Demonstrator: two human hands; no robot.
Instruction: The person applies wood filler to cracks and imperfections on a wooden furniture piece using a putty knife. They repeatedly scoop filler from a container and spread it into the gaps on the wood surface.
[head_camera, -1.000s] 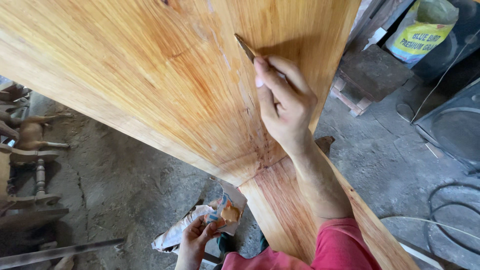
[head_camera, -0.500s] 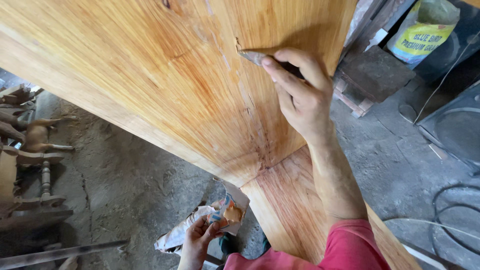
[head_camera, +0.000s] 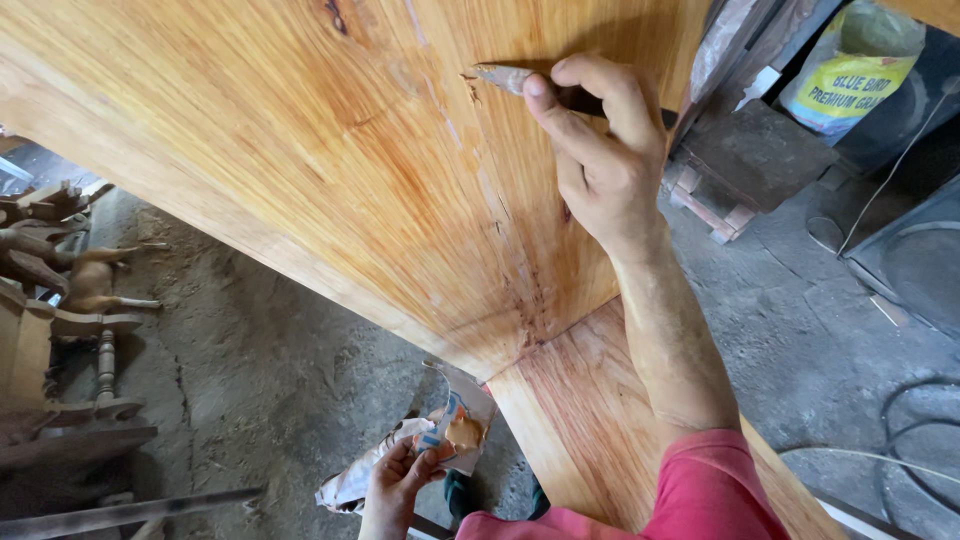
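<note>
Right hand (head_camera: 600, 170) fingers pinch a small filler-smeared metal blade (head_camera: 503, 77) against the orange varnished wood panel (head_camera: 300, 150); left hand (head_camera: 400, 480) grips a crumpled paper (head_camera: 440, 440) of tan putty; cracks below remain unfilled.

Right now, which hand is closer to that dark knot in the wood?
Right. The right hand works a putty knife just right of the knot; the left hand is far below, holding a crumpled wrapper.

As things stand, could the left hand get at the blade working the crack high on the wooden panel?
Probably not. The left hand is low, below the wooden panel's edge, gripping a crumpled paper with tan filler. The blade is far up the panel in the right hand.
</note>
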